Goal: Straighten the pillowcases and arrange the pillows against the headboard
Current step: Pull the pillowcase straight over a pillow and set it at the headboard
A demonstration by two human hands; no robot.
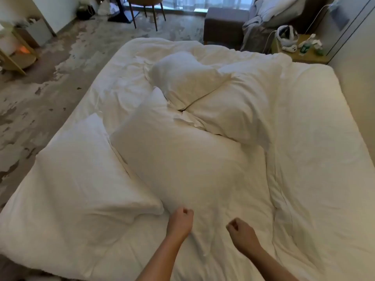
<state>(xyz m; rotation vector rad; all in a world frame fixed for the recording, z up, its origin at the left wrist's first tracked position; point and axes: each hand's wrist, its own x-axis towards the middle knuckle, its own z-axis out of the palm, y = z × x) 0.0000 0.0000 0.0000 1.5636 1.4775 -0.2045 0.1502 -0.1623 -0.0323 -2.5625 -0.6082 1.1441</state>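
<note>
left hand (181,220): fingers curled into the near edge of the big white fabric pillow (182,159), looks pinched shut on the case
right hand (242,232): same edge, fingers curled tight
pillow spot: mid-bed, angled toward 11 o'clock
other pillows: flat white one (81,169) at 9, two more at 12–1 o'clock
handling: probably light, squishy, floppy; grab the corners

- Mottled grey-beige floor (60,63) left of and beyond the bed.
- Wooden chair (145,5) and grey ottoman (224,25) before curtained windows (203,2).
- Wooden bedside table (300,55), cluttered, against the right wall (357,47).
- Shelf unit (14,55) at far left.
</note>
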